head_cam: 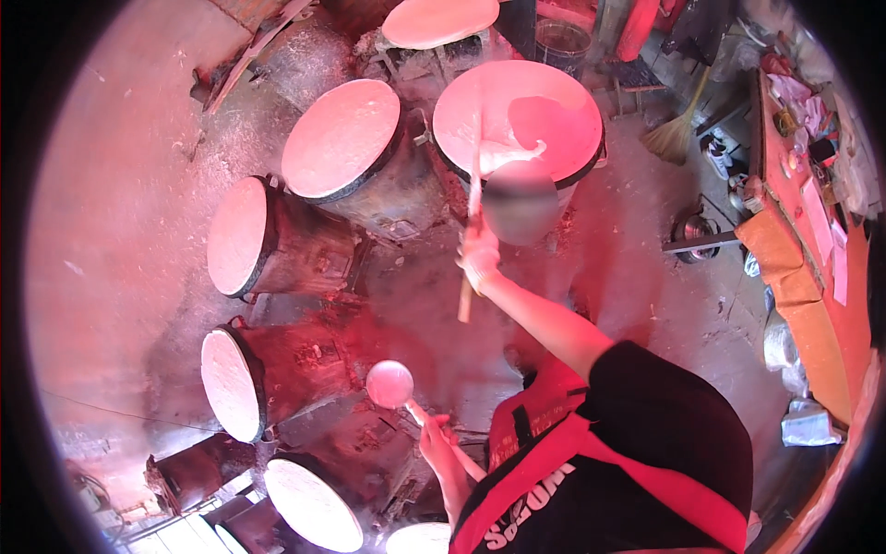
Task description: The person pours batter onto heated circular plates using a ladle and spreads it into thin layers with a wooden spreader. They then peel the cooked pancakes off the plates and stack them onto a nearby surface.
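My right hand [479, 260] grips a long wooden stick [475, 173], whose far end reaches over a wide round vat [450, 163] with a dark rim. Pale, pink-lit liquid [554, 131] fills the vat, with a lighter streak near the stick. Just below the vat's near rim, a blurred grey round shape [520, 202] covers part of the view; I cannot tell what it is. Lower down, my left hand [439, 443] holds the handle of a round-headed ladle [390, 384], apart from the vats. My left forearm is partly hidden by the red apron.
Several more round vats with pale surfaces, such as one [342, 138] and another [235, 235], curve around on the left on dark bases. A straw broom [675, 135] leans at the upper right. Along the right stands a cluttered table [782, 163] with an orange cover [796, 270].
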`<move>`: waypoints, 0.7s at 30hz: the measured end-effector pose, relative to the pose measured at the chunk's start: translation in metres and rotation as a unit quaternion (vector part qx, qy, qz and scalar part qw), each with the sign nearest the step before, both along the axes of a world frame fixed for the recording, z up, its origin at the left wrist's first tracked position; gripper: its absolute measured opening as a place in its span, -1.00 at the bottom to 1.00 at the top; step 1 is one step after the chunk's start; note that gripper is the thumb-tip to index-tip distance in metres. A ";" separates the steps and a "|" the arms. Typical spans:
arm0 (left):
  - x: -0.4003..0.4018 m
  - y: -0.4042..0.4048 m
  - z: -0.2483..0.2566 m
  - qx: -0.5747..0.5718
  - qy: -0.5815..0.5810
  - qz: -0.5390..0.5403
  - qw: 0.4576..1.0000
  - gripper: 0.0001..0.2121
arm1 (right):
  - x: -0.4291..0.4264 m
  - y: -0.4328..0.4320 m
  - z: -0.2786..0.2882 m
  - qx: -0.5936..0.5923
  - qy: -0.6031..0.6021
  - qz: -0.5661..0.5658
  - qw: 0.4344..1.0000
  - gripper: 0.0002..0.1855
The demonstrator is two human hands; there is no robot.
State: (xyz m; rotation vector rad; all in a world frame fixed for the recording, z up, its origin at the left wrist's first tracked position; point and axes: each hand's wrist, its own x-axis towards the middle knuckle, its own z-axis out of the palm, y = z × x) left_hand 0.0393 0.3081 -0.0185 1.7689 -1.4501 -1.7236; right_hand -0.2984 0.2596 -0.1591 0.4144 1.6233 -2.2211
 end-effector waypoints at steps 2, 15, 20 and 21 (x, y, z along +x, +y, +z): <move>-0.003 -0.004 -0.016 0.008 0.040 0.021 0.999 -0.72 | 0.030 0.041 0.040 -0.079 -0.077 0.037 0.993 -0.61; -0.093 0.034 -0.006 0.066 0.130 -0.056 0.988 -0.77 | -0.026 0.125 0.097 -0.030 -0.010 0.220 0.975 -0.60; -0.120 0.051 -0.009 0.057 0.132 -0.062 0.988 -0.79 | -0.052 0.225 0.064 -0.009 -0.072 0.254 0.965 -0.60; -0.124 0.055 -0.012 0.058 0.132 -0.059 0.988 -0.79 | -0.061 0.248 0.069 -0.003 -0.084 0.236 0.968 -0.59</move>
